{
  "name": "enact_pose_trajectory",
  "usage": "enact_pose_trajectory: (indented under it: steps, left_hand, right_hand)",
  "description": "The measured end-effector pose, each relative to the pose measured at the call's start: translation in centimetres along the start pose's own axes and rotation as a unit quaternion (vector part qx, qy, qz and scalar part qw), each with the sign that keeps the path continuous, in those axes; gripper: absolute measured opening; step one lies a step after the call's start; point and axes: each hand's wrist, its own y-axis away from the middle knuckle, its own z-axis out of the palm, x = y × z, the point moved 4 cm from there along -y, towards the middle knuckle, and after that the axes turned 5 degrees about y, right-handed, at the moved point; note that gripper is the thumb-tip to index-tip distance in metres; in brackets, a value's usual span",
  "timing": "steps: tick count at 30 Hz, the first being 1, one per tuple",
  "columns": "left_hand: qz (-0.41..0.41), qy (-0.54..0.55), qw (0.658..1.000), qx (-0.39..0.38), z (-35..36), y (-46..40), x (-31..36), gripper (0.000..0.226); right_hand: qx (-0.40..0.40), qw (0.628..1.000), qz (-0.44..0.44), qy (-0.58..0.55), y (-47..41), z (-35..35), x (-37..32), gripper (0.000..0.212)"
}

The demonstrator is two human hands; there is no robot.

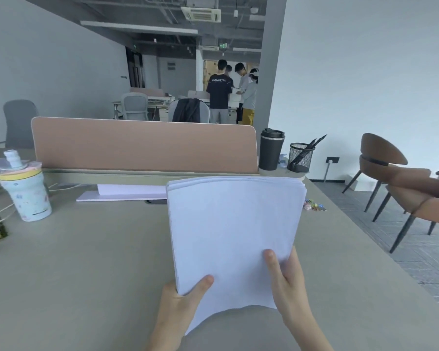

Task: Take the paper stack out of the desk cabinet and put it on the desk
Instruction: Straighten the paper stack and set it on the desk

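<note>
Grey desk [86, 262] backed by a pink divider [142, 145]. Paper stack [231, 229] held above the desk, gripped at its near corners by left hand [178, 302] and right hand [292, 287], thumbs on top. Black tumbler [271, 149] and mesh pen cup [300, 157] beyond.

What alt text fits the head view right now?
Both hands, left hand and right hand, hold a white paper stack above the grey desk, thumbs on top. Behind it stand a pink divider, black tumbler and mesh pen cup.

left hand [180, 297] gripping, right hand [289, 282] gripping, thumbs up
</note>
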Motion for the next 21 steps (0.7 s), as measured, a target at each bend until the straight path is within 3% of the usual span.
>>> enact_pose_trajectory:
  steps: [5,9,16,21]
  left_hand:
    - [-0.027,-0.018,0.999,-0.008,0.2,0.5,-1.3,0.015]
    - [-0.043,-0.048,0.998,-0.023,0.4,0.3,-1.4,0.012]
    - [-0.057,-0.135,0.986,-0.078,4.8,-0.1,-1.1,0.013]
    - [-0.15,-0.125,0.972,-0.127,9.8,0.0,-2.9,0.012]
  right_hand:
    - [-0.044,0.999,0.008,0.015,0.9,0.0,1.7,0.032]
    - [-0.06,0.996,0.033,0.053,0.6,-0.5,2.6,0.025]
    - [0.001,0.985,0.128,0.115,-1.6,-6.1,3.8,0.042]
    - [0.015,0.968,0.201,0.15,-3.4,-11.0,6.8,0.039]
